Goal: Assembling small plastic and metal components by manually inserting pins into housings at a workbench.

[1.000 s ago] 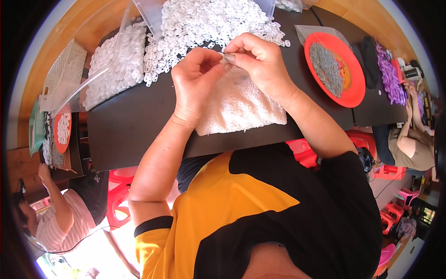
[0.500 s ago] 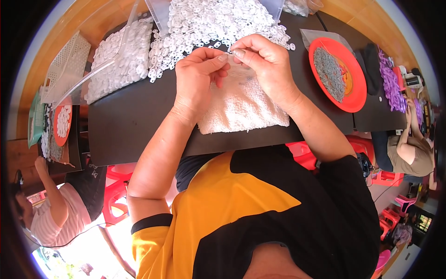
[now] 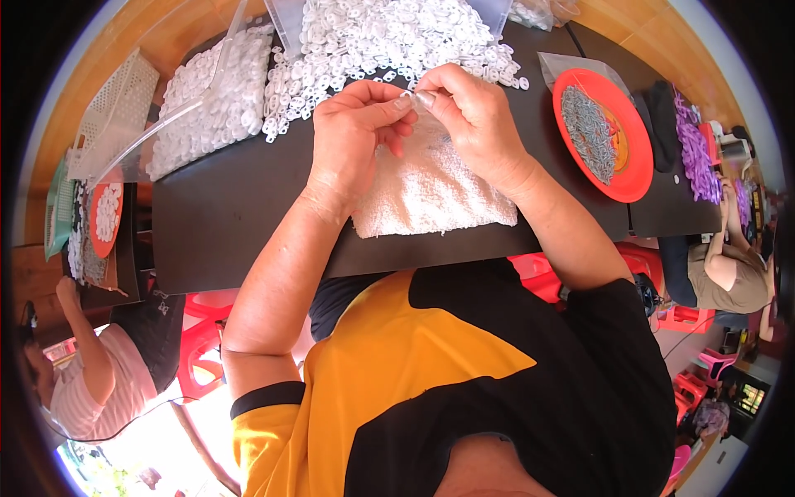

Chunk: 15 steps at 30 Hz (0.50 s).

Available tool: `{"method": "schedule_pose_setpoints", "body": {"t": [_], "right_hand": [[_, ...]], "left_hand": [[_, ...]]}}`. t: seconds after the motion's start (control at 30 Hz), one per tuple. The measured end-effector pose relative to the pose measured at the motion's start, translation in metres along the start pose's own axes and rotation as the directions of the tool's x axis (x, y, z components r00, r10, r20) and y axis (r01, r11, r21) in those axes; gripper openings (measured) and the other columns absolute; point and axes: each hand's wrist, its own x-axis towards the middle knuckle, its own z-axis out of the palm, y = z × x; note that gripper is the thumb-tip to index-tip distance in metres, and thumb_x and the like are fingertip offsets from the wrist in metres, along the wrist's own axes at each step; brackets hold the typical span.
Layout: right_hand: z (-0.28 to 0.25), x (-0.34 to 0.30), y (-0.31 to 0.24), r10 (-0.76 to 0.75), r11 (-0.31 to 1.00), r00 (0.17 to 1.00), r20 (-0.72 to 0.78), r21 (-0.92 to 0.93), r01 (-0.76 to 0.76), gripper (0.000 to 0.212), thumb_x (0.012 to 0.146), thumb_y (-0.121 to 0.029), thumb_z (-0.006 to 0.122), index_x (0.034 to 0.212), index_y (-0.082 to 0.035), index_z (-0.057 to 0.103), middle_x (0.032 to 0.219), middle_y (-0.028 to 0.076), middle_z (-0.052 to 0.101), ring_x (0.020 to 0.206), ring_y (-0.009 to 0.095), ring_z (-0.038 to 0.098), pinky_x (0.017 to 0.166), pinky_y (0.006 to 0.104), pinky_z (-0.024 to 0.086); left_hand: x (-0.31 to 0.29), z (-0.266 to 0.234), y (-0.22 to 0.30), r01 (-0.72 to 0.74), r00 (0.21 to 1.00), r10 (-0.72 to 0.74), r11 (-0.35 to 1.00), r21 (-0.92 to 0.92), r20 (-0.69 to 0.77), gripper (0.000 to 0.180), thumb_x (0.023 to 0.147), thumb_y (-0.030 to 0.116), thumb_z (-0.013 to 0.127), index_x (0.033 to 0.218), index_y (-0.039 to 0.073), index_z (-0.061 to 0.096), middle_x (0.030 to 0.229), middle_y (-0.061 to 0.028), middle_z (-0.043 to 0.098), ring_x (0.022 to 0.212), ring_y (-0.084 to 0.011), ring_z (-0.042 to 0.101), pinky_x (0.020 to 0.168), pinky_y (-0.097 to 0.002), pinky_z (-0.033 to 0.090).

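Note:
My left hand (image 3: 356, 137) pinches a small white plastic piece (image 3: 407, 96) between thumb and forefinger. At the same spot the thumb and forefinger of my right hand (image 3: 474, 116) are pressed together; what they hold is too small and hidden to tell. Both hands meet above a folded cream towel (image 3: 435, 195) lying on the dark table. Just beyond the fingertips spreads a heap of small white oval plastic pieces (image 3: 393, 37), each with holes. A red plate (image 3: 633, 166) to the right bears many thin grey metal pins (image 3: 590, 132).
Left of the heap lies a block of white pieces (image 3: 207, 103) beside a clear plastic edge (image 3: 157, 132). A white perforated basket (image 3: 116, 99) stands farther left. Purple pieces (image 3: 697, 149) lie at far right. One person (image 3: 103, 373) sits at left, another (image 3: 737, 261) at right.
My hands stay together over the towel's far edge. The right fingertips have shifted slightly, and the view has moved a little.

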Motion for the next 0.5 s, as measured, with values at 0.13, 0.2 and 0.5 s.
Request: {"method": "schedule_pose_setpoints", "body": {"t": [0.13, 0.2, 0.5], "right_hand": [[0.0020, 0.0014, 0.0033, -0.101, 0.995, 0.993, -0.052, -0.031, 0.100, 0.007, 0.089, -0.002, 0.058, 0.096, -0.003, 0.058, 0.084, 0.010, 0.064, 0.074, 0.023, 0.063, 0.067, 0.0321, 0.049], [0.0028, 0.0021, 0.0044, -0.139, 0.990, 0.986, -0.087, -0.035, 0.137, 0.007, 0.086, -0.003, 0.058, 0.093, -0.005, 0.058, 0.082, 0.011, 0.063, 0.071, 0.028, 0.063, 0.062, 0.0363, 0.049], [-0.0018, 0.0027, 0.0035, -0.151, 0.981, 0.988, -0.024, -0.125, 0.147, 0.011, 0.084, -0.002, 0.057, 0.095, -0.005, 0.058, 0.085, 0.012, 0.064, 0.077, 0.033, 0.063, 0.065, 0.0409, 0.050]], "left_hand": [[-0.0003, -0.0002, 0.0001, 0.009, 1.000, -0.009, 1.000, -0.002, -0.022, 0.008, 0.088, 0.003, 0.064, 0.093, -0.003, 0.064, 0.080, -0.0092, 0.067, 0.067, -0.0131, 0.061, 0.056, -0.0246, 0.047], [-0.0012, 0.0009, 0.0013, 0.006, 1.000, -0.005, 1.000, 0.021, -0.023, 0.008, 0.088, 0.003, 0.064, 0.093, -0.003, 0.064, 0.080, -0.0088, 0.067, 0.067, -0.0128, 0.060, 0.056, -0.0245, 0.047], [-0.0008, 0.0011, -0.0018, -0.019, 0.999, 0.021, 0.998, 0.052, -0.034, 0.008, 0.087, 0.003, 0.064, 0.092, -0.002, 0.065, 0.079, -0.0080, 0.067, 0.066, -0.0119, 0.060, 0.056, -0.0238, 0.046]]}}
